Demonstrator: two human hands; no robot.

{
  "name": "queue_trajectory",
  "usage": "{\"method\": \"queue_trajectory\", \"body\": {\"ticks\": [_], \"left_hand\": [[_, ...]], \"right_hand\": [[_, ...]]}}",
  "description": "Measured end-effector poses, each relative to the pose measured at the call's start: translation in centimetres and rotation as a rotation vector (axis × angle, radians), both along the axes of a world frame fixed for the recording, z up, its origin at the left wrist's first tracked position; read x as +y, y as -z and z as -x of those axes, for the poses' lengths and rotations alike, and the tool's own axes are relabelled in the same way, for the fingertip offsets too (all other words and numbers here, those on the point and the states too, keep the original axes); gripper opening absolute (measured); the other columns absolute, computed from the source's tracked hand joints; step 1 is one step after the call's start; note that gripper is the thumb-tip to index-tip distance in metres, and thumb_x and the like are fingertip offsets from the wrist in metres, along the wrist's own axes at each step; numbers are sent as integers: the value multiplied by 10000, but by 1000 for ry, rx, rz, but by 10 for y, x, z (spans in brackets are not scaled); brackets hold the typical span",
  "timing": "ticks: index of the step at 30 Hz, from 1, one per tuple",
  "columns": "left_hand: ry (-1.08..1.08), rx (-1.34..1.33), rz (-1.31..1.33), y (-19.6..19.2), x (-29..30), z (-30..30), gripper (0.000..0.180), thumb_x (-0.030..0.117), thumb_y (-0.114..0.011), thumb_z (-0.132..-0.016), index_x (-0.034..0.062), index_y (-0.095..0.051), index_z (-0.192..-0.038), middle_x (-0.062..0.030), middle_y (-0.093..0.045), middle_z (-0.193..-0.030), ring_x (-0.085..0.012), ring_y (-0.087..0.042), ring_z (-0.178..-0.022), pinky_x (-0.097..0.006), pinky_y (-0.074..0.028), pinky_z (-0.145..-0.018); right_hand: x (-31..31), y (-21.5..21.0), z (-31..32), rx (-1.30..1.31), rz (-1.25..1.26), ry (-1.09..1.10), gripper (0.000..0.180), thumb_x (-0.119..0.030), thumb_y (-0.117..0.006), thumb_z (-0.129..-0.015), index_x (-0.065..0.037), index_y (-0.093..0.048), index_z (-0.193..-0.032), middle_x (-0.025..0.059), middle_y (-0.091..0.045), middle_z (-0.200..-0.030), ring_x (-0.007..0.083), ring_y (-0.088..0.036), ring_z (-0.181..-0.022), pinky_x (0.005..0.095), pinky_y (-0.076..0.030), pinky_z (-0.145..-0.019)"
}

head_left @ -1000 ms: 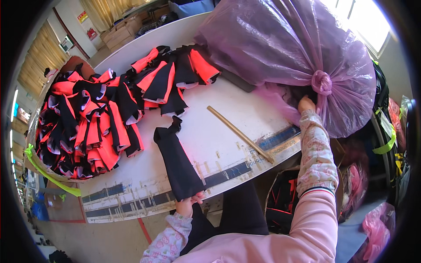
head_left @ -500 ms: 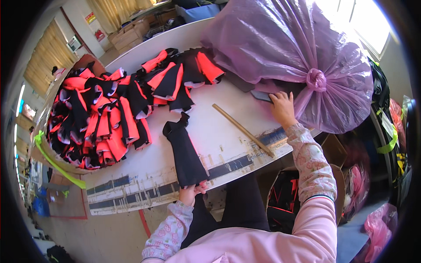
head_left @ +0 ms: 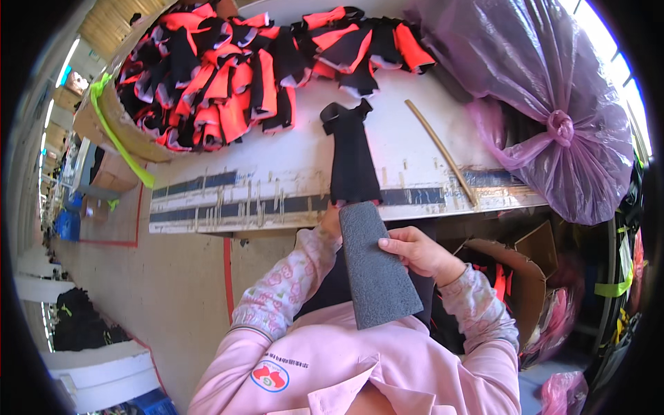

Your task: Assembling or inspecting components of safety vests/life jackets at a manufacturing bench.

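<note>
A black fabric piece [head_left: 351,155] lies lengthwise on the white table [head_left: 290,162], its near end at the table's front edge. My left hand [head_left: 330,221] grips that near end, mostly hidden behind a grey foam-like tapered piece [head_left: 377,273]. My right hand [head_left: 415,252] holds the grey piece by its right edge, just below the table edge and over my lap. A pile of orange and black fabric pieces [head_left: 228,76] covers the far left of the table.
A big tied purple plastic bag [head_left: 553,104] fills the table's right end. A thin wooden stick [head_left: 443,152] lies beside the black piece. An open cardboard box [head_left: 515,277] stands on the floor at my right. A yellow-green strap [head_left: 121,131] hangs off the pile's box.
My right hand has come back from the purple bag to my lap and now holds the grey piece. My left hand stays on the black piece's near end.
</note>
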State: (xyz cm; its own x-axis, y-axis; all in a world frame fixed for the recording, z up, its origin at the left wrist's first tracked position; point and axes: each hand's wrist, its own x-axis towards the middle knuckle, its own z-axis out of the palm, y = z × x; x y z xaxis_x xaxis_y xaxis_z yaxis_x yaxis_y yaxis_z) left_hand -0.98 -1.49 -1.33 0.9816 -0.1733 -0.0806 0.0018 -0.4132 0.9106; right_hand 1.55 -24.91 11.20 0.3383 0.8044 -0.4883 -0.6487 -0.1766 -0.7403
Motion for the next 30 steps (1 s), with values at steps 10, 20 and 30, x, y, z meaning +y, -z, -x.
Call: {"method": "queue_trajectory", "body": {"ticks": [10,20,30], "left_hand": [[-242,67,605,-17,-50,23,271,230,-467,-927,27,-590,-1057,-101,-637,-970,-190,-625,-822,-309,-509,-730],[-258,308,1316,-22,-43,5,280,224,-443,-923,25,-592,-1052,-88,-638,-956,-185,-623,-818,-302,-508,-730],[-464,31,706,-10,-89,33,301,72,-515,-870,50,-525,-1170,-84,-596,-1090,-174,-584,-970,-303,-480,-836]], "right_hand": [[27,21,9,189,8,518,336,-280,-578,-891,53,-605,-923,71,-642,-793,135,-610,-648,265,-492,-581],[8,-63,92,-1766,357,-222,583,-18,-544,-731,-46,-415,-1299,197,-407,-1325,386,-342,-1266,484,-221,-1071],[47,27,18,-1697,708,-257,268,-60,-562,-712,15,-571,-969,180,-611,-941,284,-601,-888,343,-483,-740]]}}
